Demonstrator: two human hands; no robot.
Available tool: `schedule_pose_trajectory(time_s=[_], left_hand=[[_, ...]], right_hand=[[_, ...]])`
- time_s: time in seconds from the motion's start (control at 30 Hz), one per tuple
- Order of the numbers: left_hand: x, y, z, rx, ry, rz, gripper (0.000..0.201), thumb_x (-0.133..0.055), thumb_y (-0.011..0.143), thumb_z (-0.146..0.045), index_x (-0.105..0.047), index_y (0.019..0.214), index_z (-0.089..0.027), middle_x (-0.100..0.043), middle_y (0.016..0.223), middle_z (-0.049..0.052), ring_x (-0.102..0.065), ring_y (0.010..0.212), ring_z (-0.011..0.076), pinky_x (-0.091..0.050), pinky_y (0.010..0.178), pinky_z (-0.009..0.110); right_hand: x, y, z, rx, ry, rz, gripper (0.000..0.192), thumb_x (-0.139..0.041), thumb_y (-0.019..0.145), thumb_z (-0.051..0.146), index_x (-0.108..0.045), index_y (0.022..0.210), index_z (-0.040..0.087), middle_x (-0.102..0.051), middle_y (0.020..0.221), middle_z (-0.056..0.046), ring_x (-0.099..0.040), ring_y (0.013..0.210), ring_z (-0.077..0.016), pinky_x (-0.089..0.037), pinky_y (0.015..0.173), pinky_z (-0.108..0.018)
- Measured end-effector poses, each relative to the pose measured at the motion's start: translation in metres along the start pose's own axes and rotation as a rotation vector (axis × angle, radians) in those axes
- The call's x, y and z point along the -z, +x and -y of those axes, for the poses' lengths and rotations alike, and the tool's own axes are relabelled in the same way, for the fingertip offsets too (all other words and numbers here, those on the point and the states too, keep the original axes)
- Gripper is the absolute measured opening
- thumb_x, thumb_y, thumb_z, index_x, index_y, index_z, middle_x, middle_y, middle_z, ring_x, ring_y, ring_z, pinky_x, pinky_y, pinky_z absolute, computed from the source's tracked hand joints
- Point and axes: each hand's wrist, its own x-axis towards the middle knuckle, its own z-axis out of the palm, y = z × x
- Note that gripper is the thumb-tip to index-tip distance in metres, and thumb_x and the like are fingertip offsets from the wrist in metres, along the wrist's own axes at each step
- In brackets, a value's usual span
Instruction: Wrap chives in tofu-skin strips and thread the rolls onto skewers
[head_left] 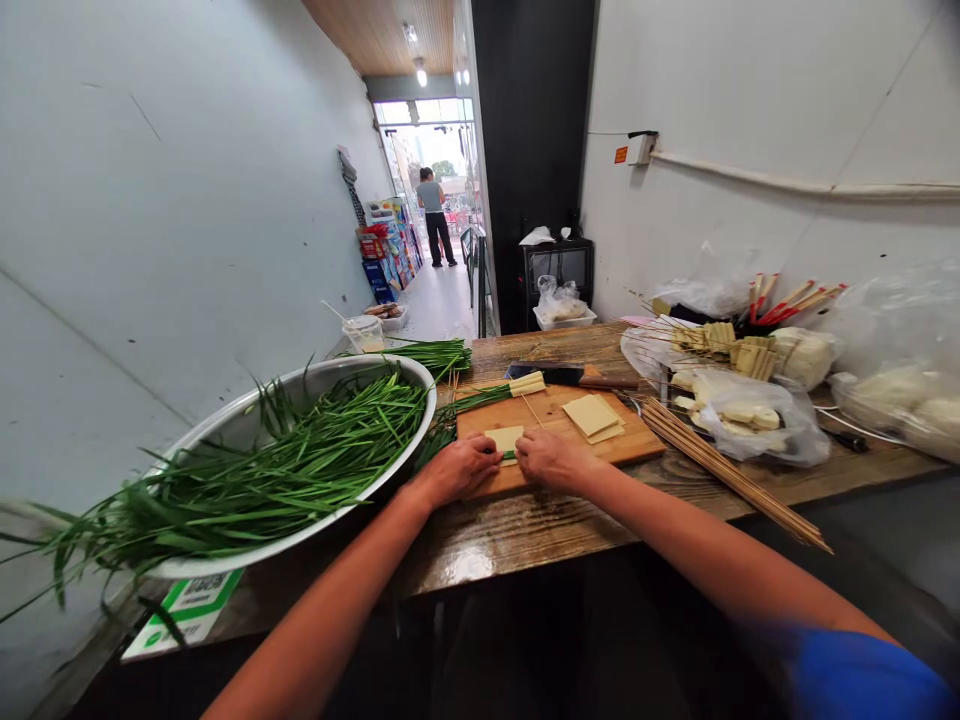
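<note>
On the wooden cutting board (491,483) lies a square beige sheet of tofu skin (504,438) with a short strip of green chives (509,455) across its near edge. My left hand (469,466) has its fingers closed on the left end of the chives. At the right end, my right hand (551,458) pinches the chives and the sheet's edge; its fingertips are partly hidden. A stack of more tofu sheets (594,416) lies to the right. Behind my hands are finished rolls (527,383) on skewers and a loose skewer (533,411).
A large metal basin (429,405) heaped with chives (322,460) stands at left. A cleaver (574,375) lies behind the board. Bamboo skewers (727,470), a bag of white pieces (750,415) and skewered rolls (752,357) are at right. A person (433,215) stands by the far doorway.
</note>
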Motion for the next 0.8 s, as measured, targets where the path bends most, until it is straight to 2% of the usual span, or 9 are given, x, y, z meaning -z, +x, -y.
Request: schedule_pose_trajectory(time_s=[0.17, 0.37, 0.5, 0.67, 0.8], left_hand=[[0.004, 0.002, -0.005, 0.01, 0.088, 0.028, 0.027, -0.04, 0.089, -0.029, -0.063, 0.085, -0.016, -0.058, 0.082, 0.005, -0.053, 0.082, 0.0152, -0.044, 0.076, 0.026], [-0.006, 0.003, -0.004, 0.025, 0.123, -0.047, 0.031, -0.036, 0.09, -0.025, -0.063, 0.08, -0.015, -0.059, 0.078, 0.006, -0.053, 0.078, 0.0149, -0.044, 0.073, 0.027], [-0.015, 0.004, 0.003, 0.052, -0.001, -0.126, 0.031, -0.038, 0.09, -0.023, -0.066, 0.077, -0.017, -0.063, 0.075, 0.005, -0.055, 0.076, 0.0139, -0.044, 0.072, 0.026], [-0.02, 0.002, 0.006, 0.146, -0.197, -0.232, 0.022, -0.049, 0.085, -0.022, -0.07, 0.079, -0.02, -0.067, 0.077, 0.003, -0.058, 0.073, 0.0122, -0.045, 0.07, 0.024], [-0.021, 0.0, 0.004, 0.258, -0.261, -0.31, 0.013, -0.059, 0.079, -0.021, -0.071, 0.077, -0.021, -0.07, 0.075, 0.001, -0.06, 0.071, 0.0126, -0.045, 0.07, 0.025]], right_hand=[[-0.005, 0.001, -0.001, -0.025, 0.029, -0.044, 0.025, -0.036, 0.089, 0.014, -0.061, 0.086, 0.009, -0.059, 0.083, -0.011, -0.052, 0.081, -0.0186, -0.037, 0.068, -0.03], [-0.01, -0.001, -0.005, -0.122, 0.159, -0.146, 0.028, -0.04, 0.088, 0.02, -0.063, 0.076, 0.013, -0.06, 0.081, -0.008, -0.052, 0.078, -0.0145, -0.036, 0.069, -0.026], [-0.007, -0.005, -0.004, -0.12, 0.197, -0.189, 0.027, -0.045, 0.088, 0.03, -0.063, 0.079, 0.013, -0.059, 0.083, -0.007, -0.052, 0.078, -0.0148, -0.036, 0.069, -0.026], [-0.006, -0.006, -0.004, -0.128, 0.206, -0.201, 0.029, -0.037, 0.091, 0.021, -0.063, 0.079, 0.014, -0.059, 0.079, -0.007, -0.051, 0.076, -0.0137, -0.035, 0.068, -0.025], [-0.006, -0.003, -0.005, -0.194, 0.328, -0.221, 0.028, -0.042, 0.089, 0.021, -0.065, 0.075, 0.014, -0.06, 0.081, -0.007, -0.052, 0.076, -0.0128, -0.036, 0.067, -0.023]])
